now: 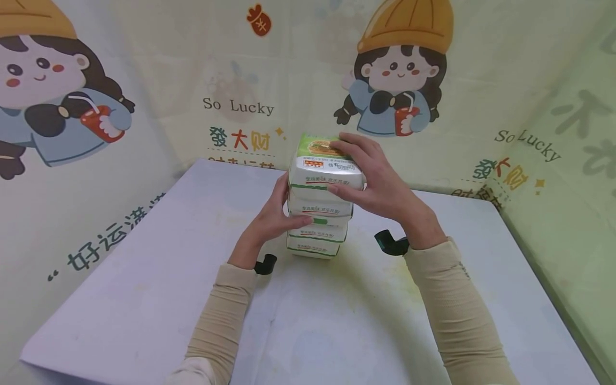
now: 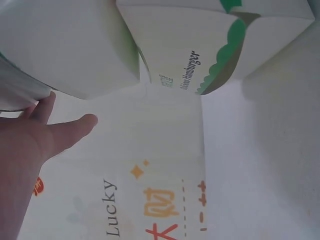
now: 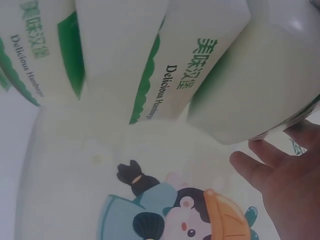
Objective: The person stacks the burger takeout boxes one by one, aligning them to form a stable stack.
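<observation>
Several white-and-green hamburger boxes (image 1: 313, 240) stand stacked upright near the table's back edge, the upper ones slightly out of line with the lower. The top burger box (image 1: 320, 166) has a burger picture on its lid. My right hand (image 1: 380, 182) grips this box from the right, thumb on its front and fingers over the top and back. From the left, my left hand (image 1: 269, 214) holds the upper part of the stack, thumb across the front. Its other fingers (image 2: 70, 132) show behind the boxes in the left wrist view. Exactly which boxes it bears on is partly hidden.
The boxes stand on a white table (image 1: 159, 289). Behind it hangs a printed backdrop (image 1: 308, 69) with cartoon figures and lettering. A black curved piece (image 1: 391, 243) sticks out by the right wrist, and a similar black piece (image 1: 266, 264) by the left.
</observation>
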### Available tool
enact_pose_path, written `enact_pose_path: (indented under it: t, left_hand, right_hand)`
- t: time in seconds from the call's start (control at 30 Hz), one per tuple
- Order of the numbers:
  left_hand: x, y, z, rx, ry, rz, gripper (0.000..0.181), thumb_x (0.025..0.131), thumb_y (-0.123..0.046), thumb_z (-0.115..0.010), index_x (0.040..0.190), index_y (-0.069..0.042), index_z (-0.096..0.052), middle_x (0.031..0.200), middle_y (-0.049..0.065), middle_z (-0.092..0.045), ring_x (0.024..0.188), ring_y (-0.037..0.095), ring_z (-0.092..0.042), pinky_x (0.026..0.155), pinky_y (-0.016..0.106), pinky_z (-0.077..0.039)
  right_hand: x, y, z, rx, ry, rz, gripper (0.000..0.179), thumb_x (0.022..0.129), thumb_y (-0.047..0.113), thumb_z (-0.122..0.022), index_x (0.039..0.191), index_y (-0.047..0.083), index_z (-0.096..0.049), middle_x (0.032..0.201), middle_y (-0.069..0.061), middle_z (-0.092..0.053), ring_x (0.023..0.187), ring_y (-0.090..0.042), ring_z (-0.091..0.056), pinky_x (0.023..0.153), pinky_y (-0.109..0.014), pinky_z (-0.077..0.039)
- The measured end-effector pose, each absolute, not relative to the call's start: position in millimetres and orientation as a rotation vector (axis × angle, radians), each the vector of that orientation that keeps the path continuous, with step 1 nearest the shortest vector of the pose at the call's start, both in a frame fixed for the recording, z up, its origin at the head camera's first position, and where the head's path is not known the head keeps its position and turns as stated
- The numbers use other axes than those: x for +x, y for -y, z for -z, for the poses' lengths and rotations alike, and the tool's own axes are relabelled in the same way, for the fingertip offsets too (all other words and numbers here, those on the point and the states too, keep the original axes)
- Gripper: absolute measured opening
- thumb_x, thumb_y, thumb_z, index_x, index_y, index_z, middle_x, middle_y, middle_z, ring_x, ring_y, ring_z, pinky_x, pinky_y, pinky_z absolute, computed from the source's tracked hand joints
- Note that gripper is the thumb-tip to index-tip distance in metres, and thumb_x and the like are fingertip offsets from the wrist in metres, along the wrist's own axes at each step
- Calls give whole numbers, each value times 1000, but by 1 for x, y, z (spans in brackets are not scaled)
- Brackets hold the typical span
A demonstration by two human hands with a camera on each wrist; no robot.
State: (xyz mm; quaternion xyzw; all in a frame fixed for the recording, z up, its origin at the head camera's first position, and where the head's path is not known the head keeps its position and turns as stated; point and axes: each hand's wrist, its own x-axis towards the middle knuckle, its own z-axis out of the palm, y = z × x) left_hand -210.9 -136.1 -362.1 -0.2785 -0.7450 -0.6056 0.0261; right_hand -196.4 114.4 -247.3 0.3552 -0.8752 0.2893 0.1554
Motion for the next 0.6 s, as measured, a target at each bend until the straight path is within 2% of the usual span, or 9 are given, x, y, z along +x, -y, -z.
enact_pose_path:
  t: [0.13,0.3,0.53,0.6]
  left_hand:
    - [-212,137,362,-898,2269,1902,104,78,-26,-83,154,-39,-12,149,-3,-42,140,17,-39,118,54,-31]
    - [-213,138,363,-892,2257,1897,109,75,-40,-85,154,-43,-10,150,-6,-40,144,15,-34,121,57,-20]
    - [-212,138,360,-873,2258,1886,111,76,-29,-86,154,-46,-10,153,-8,-37,146,16,-30,122,57,-17]
    - [-212,138,360,-882,2248,1895,110,75,-32,-86,155,-45,-11,152,-7,-38,146,17,-32,122,57,-18]
  right_hand:
    - [-197,-115,249,1020,2516,-830,78,85,36,-77,152,28,-37,163,2,-21,148,-21,-17,110,-54,-39]
    - [-195,-116,249,1019,2509,-845,82,83,37,-78,153,30,-35,165,5,-17,149,-21,-17,112,-56,-37]
    - [-194,-118,250,1014,2530,-870,83,83,37,-78,153,30,-34,164,5,-17,148,-22,-19,111,-56,-38]
    - [-194,-119,250,1013,2528,-873,82,83,37,-78,152,30,-35,164,4,-19,148,-23,-21,109,-55,-40]
